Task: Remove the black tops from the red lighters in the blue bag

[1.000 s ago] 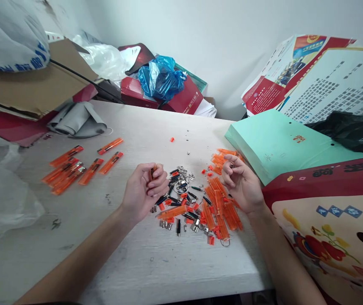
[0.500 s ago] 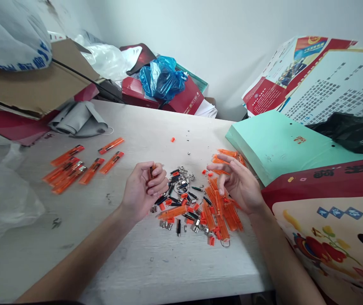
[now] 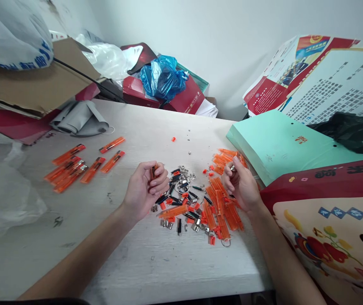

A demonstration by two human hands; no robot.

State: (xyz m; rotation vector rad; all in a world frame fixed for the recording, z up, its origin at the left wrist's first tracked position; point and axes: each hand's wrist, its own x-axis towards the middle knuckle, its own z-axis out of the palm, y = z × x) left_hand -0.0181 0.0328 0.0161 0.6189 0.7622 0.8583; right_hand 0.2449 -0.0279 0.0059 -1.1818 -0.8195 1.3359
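Observation:
My left hand is closed around an orange lighter with a dark part; the fingers cover most of it. On the right, my right hand pinches a small shiny metal piece, which looks like a lighter's metal cap. Between the hands lies a heap of lighter parts: black igniters, metal caps and small red-orange buttons. Orange lighter bodies are piled below and beside my right hand. Several orange lighters with dark inner parts lie at the left of the table.
The white table backs onto a wall. A mint-green box and a red patterned bag edge the right side. Grey cloth, cardboard and a clear plastic bag crowd the left. A blue plastic bag sits at the back.
My right hand's fingers have gone from spread to pinched, with a small metal piece now showing at the fingertips. My left hand keeps hold of the orange lighter, nearly still.

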